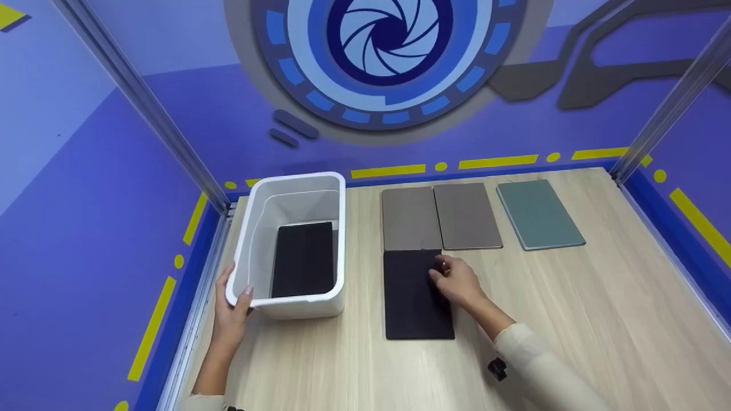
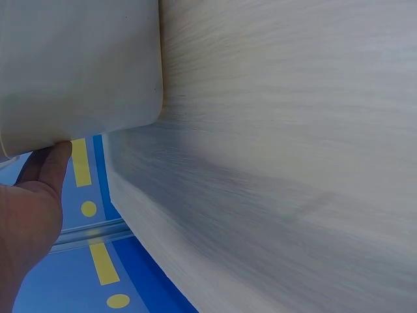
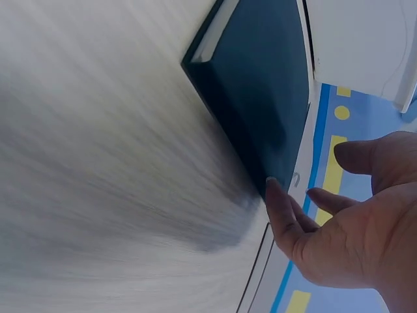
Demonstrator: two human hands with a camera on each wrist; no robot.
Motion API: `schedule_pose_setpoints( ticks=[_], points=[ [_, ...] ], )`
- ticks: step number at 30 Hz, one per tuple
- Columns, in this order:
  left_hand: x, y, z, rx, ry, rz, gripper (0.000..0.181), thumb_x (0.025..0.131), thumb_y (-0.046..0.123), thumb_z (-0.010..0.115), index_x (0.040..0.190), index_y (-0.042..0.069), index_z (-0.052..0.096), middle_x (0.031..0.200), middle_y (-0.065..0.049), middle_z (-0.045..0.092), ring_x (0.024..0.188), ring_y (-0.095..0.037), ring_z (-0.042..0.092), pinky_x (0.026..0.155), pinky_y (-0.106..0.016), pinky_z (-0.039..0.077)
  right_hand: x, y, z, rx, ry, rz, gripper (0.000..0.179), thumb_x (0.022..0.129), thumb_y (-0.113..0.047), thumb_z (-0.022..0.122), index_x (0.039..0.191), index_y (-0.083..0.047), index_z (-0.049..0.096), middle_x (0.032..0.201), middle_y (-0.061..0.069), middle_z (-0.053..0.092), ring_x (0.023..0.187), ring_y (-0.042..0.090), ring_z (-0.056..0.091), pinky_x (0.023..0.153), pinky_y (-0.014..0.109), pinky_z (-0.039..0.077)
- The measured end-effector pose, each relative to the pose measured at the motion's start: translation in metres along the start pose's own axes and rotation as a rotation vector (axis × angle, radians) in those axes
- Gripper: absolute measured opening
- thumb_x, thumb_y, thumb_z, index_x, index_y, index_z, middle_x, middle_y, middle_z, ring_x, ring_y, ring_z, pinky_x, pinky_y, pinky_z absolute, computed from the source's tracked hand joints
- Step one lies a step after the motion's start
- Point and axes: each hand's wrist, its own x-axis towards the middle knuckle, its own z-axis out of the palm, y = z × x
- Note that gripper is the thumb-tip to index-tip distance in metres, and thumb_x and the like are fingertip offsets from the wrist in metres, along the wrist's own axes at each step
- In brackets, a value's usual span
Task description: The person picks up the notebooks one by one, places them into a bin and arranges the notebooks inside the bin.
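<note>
A white plastic bin (image 1: 302, 308) stands at the left of the table, with a black notebook (image 1: 304, 260) lying inside. My left hand (image 1: 231, 319) grips its near left corner, thumb over the rim and fingers along the outer wall; in the left wrist view the fingers (image 2: 55, 166) meet the bin's side. To the right of the bin, another black notebook (image 1: 411, 302) lies flat on the table. Over its upper right edge is my right hand (image 1: 460, 282), thumb and fingers apart. The right wrist view shows a fingertip (image 3: 272, 186) right at the notebook's edge.
Behind the black notebook lie two grey-brown notebooks (image 1: 411, 217) side by side. A green notebook (image 1: 539, 214) is farther right on the wooden table (image 1: 605, 319). Printed blue-purple panels (image 1: 188, 120) with metal posts enclose the table at the back and sides.
</note>
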Motion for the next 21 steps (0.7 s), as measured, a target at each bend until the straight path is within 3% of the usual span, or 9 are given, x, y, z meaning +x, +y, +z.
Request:
schedule_pose_setpoints(
  ticks=[4, 10, 15, 21],
  points=[
    [0.0, -0.001, -0.001, -0.002, 0.004, -0.001, 0.069, 0.112, 0.018, 0.05, 0.171, 0.025, 0.016, 0.167, -0.012, 0.03, 0.129, -0.011, 0.051, 0.092, -0.015, 0.053, -0.002, 0.001, 0.003, -0.06, 0.0, 0.006, 0.058, 0.1, -0.022, 0.071, 0.15, 0.004, 0.056, 0.13, 0.029, 0.065, 0.116, 0.04, 0.067, 0.102, 0.057, 0.053],
    [0.0, 0.0, 0.0, 0.003, 0.005, 0.003, 0.069, 0.112, 0.019, 0.051, 0.171, 0.027, 0.017, 0.167, -0.013, 0.032, 0.131, -0.015, 0.051, 0.092, -0.015, 0.052, -0.004, 0.002, 0.003, -0.117, -0.05, 0.016, 0.069, 0.096, -0.026, 0.076, 0.153, 0.004, 0.052, 0.142, 0.034, 0.06, 0.133, 0.049, 0.061, 0.112, 0.061, 0.048],
    [0.0, 0.0, 0.0, 0.015, 0.007, -0.007, 0.069, 0.112, 0.02, 0.051, 0.171, 0.028, 0.017, 0.168, -0.012, 0.031, 0.13, -0.011, 0.05, 0.092, -0.014, 0.052, -0.005, 0.0, 0.003, -0.145, -0.083, 0.042, 0.078, 0.089, -0.026, 0.083, 0.153, 0.005, 0.051, 0.14, 0.033, 0.059, 0.13, 0.05, 0.062, 0.111, 0.061, 0.049],
    [-0.001, -0.001, -0.001, 0.002, -0.001, -0.008, 0.069, 0.112, 0.02, 0.051, 0.171, 0.027, 0.015, 0.169, -0.013, 0.029, 0.141, -0.029, 0.045, 0.092, -0.014, 0.051, -0.01, -0.003, 0.009, -0.2, -0.091, 0.05, 0.095, 0.082, -0.028, 0.091, 0.156, 0.007, 0.044, 0.144, 0.033, 0.052, 0.128, 0.051, 0.062, 0.107, 0.061, 0.051]
  ],
)
